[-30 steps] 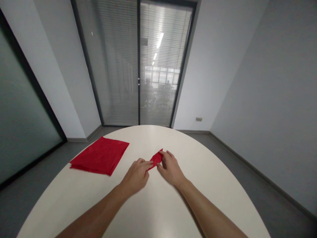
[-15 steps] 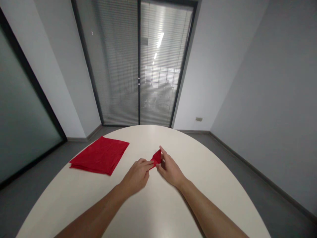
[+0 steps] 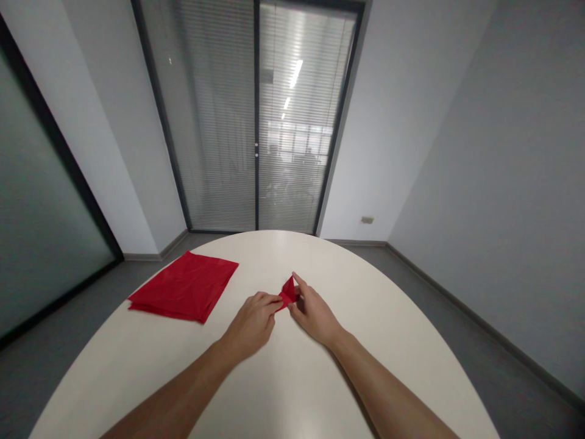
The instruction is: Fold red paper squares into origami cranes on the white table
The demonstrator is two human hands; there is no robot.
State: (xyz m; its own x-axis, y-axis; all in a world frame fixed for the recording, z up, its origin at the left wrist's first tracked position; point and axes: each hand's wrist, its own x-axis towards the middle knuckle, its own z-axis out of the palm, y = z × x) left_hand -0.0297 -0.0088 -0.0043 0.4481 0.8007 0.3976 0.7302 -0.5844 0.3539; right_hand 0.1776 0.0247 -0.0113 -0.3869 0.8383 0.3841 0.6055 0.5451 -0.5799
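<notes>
A small folded red sheet, thin like cloth or paper, lies between my hands near the middle of the table, with a pointed flap standing up from it. My left hand is closed over its left side, fingers pressed together on it. On the other side, my right hand has its index fingertip at the flap's peak and its thumb at the lower edge. The other right fingers are partly hidden behind the flap. To the left rests a flat stack of larger red sheets, with creased surfaces; neither hand touches it.
The round white table fills the foreground. Beyond it stand a glass partition with blinds and pale walls. A small wall socket sits low on the right of the partition.
The flap's peak and my right index fingertip have shifted slightly to the left. My left hand has barely moved, and the red stack is unchanged.
</notes>
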